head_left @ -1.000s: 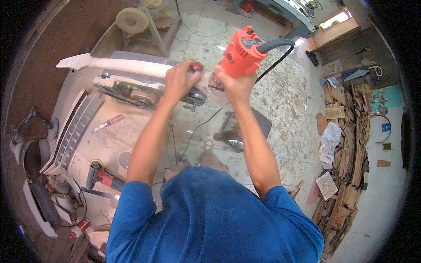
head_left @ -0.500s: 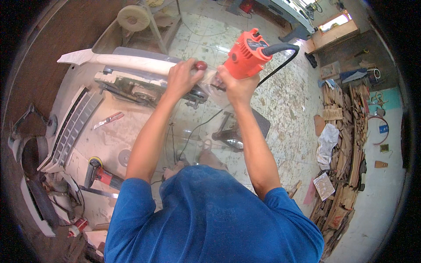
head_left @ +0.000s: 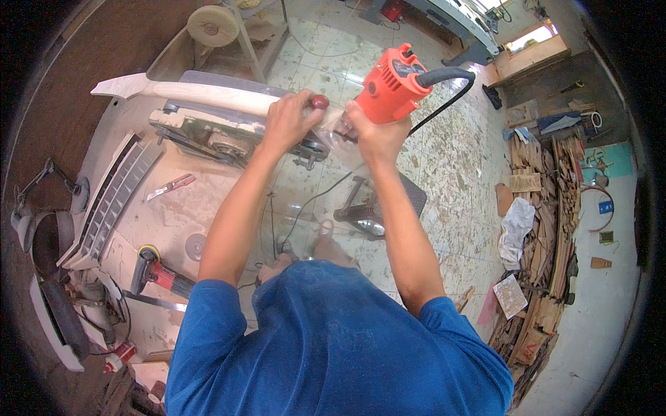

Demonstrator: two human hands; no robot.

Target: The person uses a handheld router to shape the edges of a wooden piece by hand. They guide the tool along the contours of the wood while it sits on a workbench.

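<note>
Reaching out from a blue shirt (head_left: pixel 340 347), both bare arms drive straight up the middle, and both hands are busy! The right hand (head_left: pixel 380 139) is wrapped firmly around the lower body of an orange power tool (head_left: pixel 390 87), thumb tucked near its base, its dark cable looping away to the right. Just beside it, the left hand (head_left: pixel 288 119) curls its fingers about a dark red knob (head_left: pixel 319 102), gripping it right above the work. And there lies the pale wooden piece (head_left: pixel 208 93), running leftward from under the left hand to a flared end; the hands hide whether the tool's cutting end touches it. A dusty metal fixture (head_left: pixel 232 142) sits along its near side. Over on the left, a red-handled knife (head_left: pixel 170 187) lies on the dusty surface, with a red-and-black sander (head_left: pixel 163 275) nearer the body and a curved slotted strip (head_left: pixel 114 197) beyond. Down on the speckled floor (head_left: pixel 451 159) stands a dark stool (head_left: pixel 402 201); farther right, wood offcuts (head_left: pixel 551 187) pile along the wall, and at the back a pale wheel (head_left: pixel 212 28) faces out.
</note>
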